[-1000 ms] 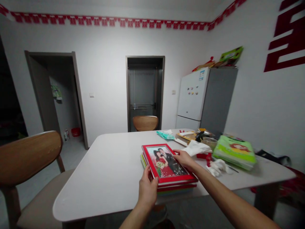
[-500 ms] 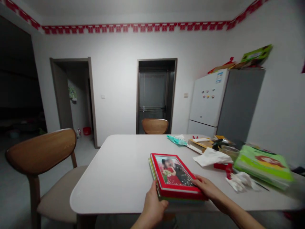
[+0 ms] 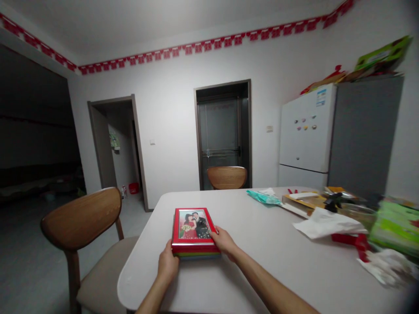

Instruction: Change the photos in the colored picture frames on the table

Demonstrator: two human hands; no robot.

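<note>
A stack of photo frames (image 3: 194, 231) lies flat on the white table (image 3: 255, 261), near its front left corner. The top frame is red and shows a couple's picture; green and red edges show beneath it. My left hand (image 3: 168, 265) grips the stack's near left corner with fingers curled around the edge. My right hand (image 3: 224, 241) holds the stack's right side, thumb on top of the red frame.
A wooden chair (image 3: 83, 220) stands left of the table, another (image 3: 227, 176) at its far end. Tissue (image 3: 324, 222), a teal packet (image 3: 263, 196), red bits and a green pack (image 3: 394, 226) clutter the right side. A fridge (image 3: 306, 135) stands behind, two doorways beyond.
The stack has slid left across the table toward the front left corner, turned square to me, with both hands still on it. The view has swung left.
</note>
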